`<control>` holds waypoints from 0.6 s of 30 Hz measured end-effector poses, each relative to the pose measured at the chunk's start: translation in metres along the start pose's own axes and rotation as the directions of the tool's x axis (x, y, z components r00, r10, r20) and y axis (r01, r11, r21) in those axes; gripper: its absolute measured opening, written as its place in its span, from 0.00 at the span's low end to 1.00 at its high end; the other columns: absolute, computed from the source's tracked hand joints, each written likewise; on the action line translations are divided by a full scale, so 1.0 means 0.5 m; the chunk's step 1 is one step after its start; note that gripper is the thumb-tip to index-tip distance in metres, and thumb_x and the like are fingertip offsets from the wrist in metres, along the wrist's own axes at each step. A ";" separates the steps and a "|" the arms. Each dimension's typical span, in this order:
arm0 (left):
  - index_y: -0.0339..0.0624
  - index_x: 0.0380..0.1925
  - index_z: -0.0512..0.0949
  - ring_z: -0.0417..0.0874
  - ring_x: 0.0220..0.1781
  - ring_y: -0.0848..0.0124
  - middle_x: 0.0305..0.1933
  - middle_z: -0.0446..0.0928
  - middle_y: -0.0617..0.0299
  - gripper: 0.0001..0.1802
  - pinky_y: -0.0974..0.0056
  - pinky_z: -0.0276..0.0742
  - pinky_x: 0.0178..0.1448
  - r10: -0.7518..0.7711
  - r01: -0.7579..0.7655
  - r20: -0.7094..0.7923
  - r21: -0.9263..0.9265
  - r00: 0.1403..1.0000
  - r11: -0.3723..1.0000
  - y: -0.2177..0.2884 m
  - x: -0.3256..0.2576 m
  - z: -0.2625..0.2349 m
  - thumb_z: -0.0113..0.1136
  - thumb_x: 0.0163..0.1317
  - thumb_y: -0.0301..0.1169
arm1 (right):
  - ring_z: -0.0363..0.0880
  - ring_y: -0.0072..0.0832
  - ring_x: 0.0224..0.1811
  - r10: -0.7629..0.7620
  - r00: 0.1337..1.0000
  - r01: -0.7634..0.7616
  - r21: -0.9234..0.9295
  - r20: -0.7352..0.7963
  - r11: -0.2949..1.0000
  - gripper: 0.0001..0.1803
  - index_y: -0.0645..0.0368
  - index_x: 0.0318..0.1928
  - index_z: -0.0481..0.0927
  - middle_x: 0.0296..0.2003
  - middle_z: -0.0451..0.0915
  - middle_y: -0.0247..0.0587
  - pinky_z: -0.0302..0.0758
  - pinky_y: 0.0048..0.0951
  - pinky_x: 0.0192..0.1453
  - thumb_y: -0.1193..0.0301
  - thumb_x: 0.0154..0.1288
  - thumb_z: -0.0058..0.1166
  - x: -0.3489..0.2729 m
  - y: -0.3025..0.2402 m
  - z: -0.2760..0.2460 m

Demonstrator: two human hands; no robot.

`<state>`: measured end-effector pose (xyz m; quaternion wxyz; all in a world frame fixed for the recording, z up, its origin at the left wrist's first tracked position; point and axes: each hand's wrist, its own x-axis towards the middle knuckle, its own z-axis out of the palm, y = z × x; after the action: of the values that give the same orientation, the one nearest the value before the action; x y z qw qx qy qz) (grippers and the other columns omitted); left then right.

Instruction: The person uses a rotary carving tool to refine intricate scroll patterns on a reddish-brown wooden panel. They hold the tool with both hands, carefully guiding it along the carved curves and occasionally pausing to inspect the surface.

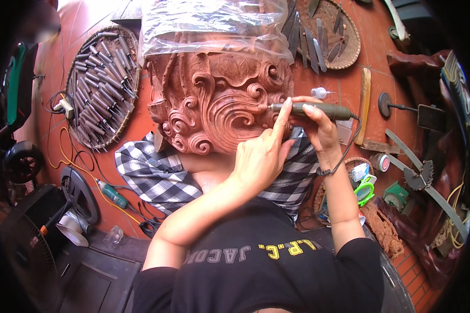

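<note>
Carving (219,104) at centre, on cloth (156,175), bag (214,23) over its far end, chisel tray (102,86) left of carving, second tray (326,34) far right, rotary tool (310,109) at carving's right edge, fan (28,242) near left.

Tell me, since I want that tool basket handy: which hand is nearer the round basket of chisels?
Left. The left hand steadies the rotary tool, closer to the basket; the right hand grips it farther off.

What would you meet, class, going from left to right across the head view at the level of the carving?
Round tray of chisels → reddish scrolled wood carving → left hand → right hand holding the rotary tool → long wooden stick.
</note>
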<state>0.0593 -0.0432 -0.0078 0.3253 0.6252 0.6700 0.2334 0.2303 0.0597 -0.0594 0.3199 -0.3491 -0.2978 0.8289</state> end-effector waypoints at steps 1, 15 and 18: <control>0.49 0.81 0.50 0.87 0.32 0.50 0.39 0.85 0.47 0.51 0.51 0.80 0.33 0.007 -0.007 -0.003 -0.001 1.000 1.000 0.002 -0.006 -0.003 0.68 0.63 0.34 | 0.87 0.37 0.52 -0.012 1.000 0.012 -0.020 0.016 1.000 0.23 0.71 0.60 0.76 0.51 0.84 0.52 0.86 0.36 0.59 0.69 0.69 0.56 -0.010 0.004 0.005; 0.49 0.81 0.49 0.88 0.36 0.49 0.42 0.86 0.46 0.52 0.52 0.82 0.36 -0.008 0.007 -0.006 -0.143 1.000 0.990 0.011 -0.011 -0.012 0.69 0.61 0.30 | 0.85 0.28 0.50 -0.340 0.940 0.330 -0.193 -0.018 0.924 0.17 0.67 0.51 0.80 0.48 0.85 0.43 0.82 0.29 0.58 0.81 0.61 0.67 -0.011 0.018 0.056; 0.50 0.81 0.49 0.88 0.37 0.48 0.43 0.86 0.46 0.52 0.52 0.82 0.36 0.000 -0.002 -0.013 -0.128 1.000 0.992 0.003 -0.009 -0.015 0.69 0.61 0.30 | 0.86 0.29 0.49 -0.248 0.966 0.240 -0.105 -0.067 0.965 0.17 0.69 0.52 0.81 0.48 0.85 0.46 0.83 0.29 0.58 0.81 0.63 0.66 -0.018 0.019 0.071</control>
<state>0.0551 -0.0469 -0.0009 0.3601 0.6020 0.6554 0.2800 0.2049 0.0376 -0.0420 0.4141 -0.3576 -0.3648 0.7534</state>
